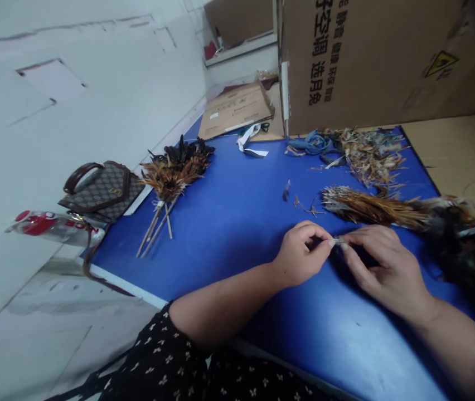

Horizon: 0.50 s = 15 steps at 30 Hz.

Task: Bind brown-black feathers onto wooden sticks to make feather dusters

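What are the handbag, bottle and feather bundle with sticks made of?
Handbag: probably coated canvas or leather, judging by patterned panels and smooth brown trim. Bottle: likely clear plastic, being transparent. Feather bundle: frayed black and rusty plumes; its sticks, pale and matt, suggest bare wood or bamboo.

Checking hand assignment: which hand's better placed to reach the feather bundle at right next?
Likely the right hand: nearer the feather bundle than the left hand. Both pinch a thin piece, so neither is free.
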Each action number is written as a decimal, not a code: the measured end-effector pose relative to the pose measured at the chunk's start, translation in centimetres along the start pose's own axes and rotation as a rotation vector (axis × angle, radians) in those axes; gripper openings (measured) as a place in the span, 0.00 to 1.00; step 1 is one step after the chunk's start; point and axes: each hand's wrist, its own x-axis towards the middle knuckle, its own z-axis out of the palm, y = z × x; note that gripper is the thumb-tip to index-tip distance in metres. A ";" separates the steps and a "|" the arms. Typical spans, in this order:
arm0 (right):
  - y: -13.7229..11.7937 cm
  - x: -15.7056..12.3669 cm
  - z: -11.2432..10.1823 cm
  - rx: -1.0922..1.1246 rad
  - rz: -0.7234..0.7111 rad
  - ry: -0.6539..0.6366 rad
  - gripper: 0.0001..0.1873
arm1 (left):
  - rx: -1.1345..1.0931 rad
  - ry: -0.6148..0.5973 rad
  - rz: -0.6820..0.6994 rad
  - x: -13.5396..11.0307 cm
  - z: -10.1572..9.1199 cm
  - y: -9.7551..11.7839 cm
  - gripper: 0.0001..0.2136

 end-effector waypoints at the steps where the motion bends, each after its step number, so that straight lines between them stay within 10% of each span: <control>1: 0.0 -0.2 0.2 0.051 0.028 -0.005 0.09 | -0.053 0.005 -0.046 0.0 0.0 -0.1 0.07; 6: -0.5 -0.7 0.6 0.189 0.164 -0.037 0.07 | -0.341 -0.009 -0.264 0.1 0.3 -0.5 0.14; 15: -0.8 -0.8 0.6 0.223 0.375 -0.052 0.11 | -0.357 -0.048 -0.212 0.0 0.6 0.2 0.16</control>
